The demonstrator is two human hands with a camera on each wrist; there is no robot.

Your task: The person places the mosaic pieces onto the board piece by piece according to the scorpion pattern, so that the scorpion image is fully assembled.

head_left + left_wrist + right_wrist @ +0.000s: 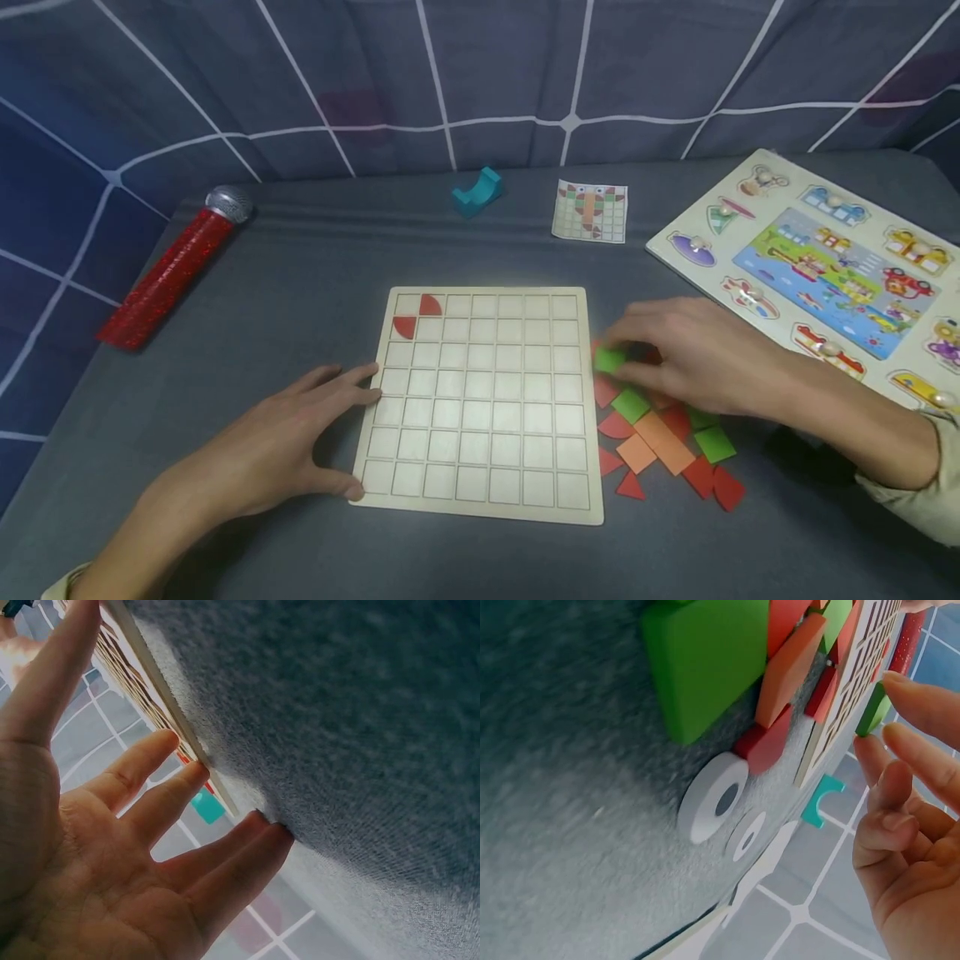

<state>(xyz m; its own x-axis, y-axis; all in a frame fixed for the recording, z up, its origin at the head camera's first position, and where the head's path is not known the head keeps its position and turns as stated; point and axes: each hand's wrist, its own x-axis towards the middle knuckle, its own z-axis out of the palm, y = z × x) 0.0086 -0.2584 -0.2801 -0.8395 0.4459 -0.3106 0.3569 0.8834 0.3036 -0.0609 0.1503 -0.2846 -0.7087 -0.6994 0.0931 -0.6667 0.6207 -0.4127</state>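
Note:
A pale wooden grid board lies in the middle of the table. Two red quarter-circle tiles sit in its upper left cells, one in the top row and one in the row below. My left hand is spread along the board's left side, fingertips at the edge and thumb by the near left corner. Between thumb and fingers my right hand pinches a green square tile, held over the loose pieces. That pile, right of the board, mixes green squares, orange pieces and red pieces.
Behind the board lie a small pattern card and a teal curved block. A red glittery microphone rests at left. A picture peg puzzle fills the right side. Two white discs with dark centres lie near the loose pieces.

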